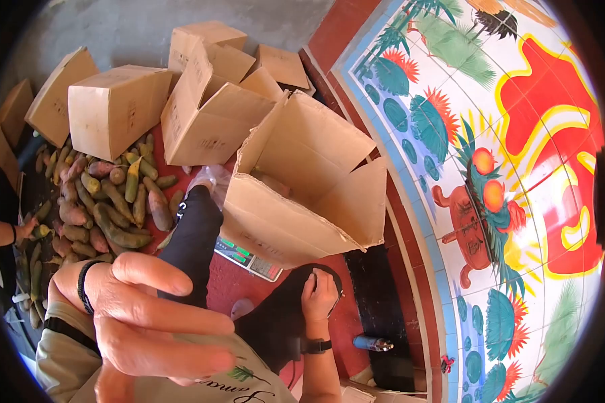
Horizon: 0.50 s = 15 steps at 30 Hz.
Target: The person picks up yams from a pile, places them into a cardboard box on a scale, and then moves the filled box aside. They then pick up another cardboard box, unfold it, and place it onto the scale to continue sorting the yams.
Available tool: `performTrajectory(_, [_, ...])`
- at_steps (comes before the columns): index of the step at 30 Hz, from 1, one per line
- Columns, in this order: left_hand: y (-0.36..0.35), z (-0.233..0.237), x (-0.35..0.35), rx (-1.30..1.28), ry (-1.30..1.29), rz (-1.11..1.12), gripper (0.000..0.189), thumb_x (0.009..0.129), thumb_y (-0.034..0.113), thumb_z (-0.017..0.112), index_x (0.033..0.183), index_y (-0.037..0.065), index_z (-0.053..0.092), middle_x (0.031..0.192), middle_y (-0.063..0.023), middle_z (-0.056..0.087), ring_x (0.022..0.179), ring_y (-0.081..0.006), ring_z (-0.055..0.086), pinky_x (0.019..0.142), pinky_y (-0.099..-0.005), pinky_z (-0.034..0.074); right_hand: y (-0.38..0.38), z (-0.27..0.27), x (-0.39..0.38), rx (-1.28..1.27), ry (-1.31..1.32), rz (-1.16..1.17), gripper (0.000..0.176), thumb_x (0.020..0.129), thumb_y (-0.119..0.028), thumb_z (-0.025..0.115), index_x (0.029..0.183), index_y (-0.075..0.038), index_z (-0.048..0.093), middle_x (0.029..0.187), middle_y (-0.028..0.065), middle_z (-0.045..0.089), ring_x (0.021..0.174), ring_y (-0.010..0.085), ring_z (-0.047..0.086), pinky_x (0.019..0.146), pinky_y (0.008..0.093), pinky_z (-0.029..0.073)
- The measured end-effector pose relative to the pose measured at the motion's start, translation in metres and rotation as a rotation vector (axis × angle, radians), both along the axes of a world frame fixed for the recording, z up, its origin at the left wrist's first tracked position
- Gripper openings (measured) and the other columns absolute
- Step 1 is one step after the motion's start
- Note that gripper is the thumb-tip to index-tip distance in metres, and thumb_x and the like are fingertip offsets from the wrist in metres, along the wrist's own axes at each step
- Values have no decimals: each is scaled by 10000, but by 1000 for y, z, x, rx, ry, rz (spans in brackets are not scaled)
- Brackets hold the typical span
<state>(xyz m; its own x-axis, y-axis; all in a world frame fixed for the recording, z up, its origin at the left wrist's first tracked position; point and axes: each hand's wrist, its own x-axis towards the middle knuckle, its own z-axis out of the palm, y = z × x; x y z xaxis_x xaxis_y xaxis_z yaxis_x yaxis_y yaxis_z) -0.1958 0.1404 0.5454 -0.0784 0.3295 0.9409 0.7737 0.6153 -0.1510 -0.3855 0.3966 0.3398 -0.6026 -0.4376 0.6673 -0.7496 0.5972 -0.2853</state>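
My left hand, with a black band at the wrist, is raised close to the camera in front of my shirt. Its fingers are spread and hold nothing. My right hand, wearing a dark watch, rests on my black-clad knee with its fingers curled in; nothing shows in them. Beyond my knees stands an open cardboard box, with something brownish lying low inside. Partly beneath it is a digital scale with green displays. Left of my leg lies a heap of long green and reddish vegetables, resembling radishes.
Several more cardboard boxes stand behind the heap along the grey wall. Another person's hand touches the vegetables at the left edge. A blue cylindrical object lies at right, near the painted tile wall. The floor is red.
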Motion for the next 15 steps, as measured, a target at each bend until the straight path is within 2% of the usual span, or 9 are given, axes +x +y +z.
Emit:
performTrajectory(3, [-1,-2,2,80,23,1,263,955,290,436,978,62,565,967,-7,662,817,-170,656,889,-381,369,-1,0,-1,12,-1,9,142,770,2,598,911,0,596,835,158,611,730,328,603,646,385,495])
performTrajectory(13, [-3,-8,-3,169,41,39,210,904,229,548,992,48,606,931,-13,660,849,-149,643,882,-375,375,-1,-2,-2,40,-18,6,143,779,-11,591,922,-8,591,852,155,611,740,324,604,651,390,493])
performTrajectory(15, [-10,-8,0,136,19,51,181,894,206,551,1024,85,588,943,-24,655,836,-148,644,878,-385,381,-1,-2,-2,51,-17,-2,144,780,-13,589,924,-9,592,849,155,610,738,325,603,650,392,492])
